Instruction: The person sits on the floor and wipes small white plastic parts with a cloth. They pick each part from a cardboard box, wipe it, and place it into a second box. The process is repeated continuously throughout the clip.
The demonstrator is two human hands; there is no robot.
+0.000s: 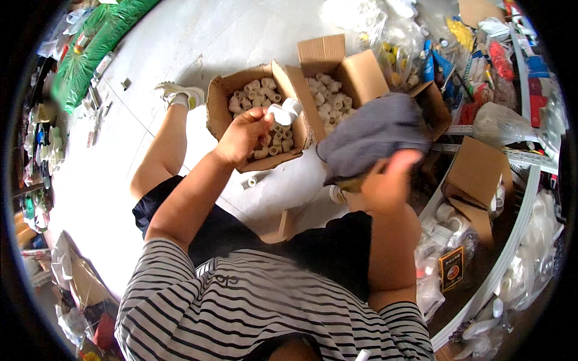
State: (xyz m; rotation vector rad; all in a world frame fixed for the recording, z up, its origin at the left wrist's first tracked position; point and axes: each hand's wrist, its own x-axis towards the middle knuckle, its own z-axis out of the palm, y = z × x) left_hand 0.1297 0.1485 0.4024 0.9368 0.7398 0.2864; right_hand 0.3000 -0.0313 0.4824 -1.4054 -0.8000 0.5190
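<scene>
Between the thumb and fingers of my left hand is a glossy white plastic pipe fitting, raised over an open cardboard box. Many off-white pipe fittings fill that box. My right hand, blurred by motion, grips a dark grey cloth. The cloth hangs in front of a second cardboard box and hides part of it. More pale fittings lie inside this second box. The two boxes stand side by side on the floor between my legs.
A single fitting lies on the pale tiled floor. Metal shelving with bagged fittings and an open carton stands on the right. Plastic bags crowd the far right. Green-wrapped goods lie at the far left.
</scene>
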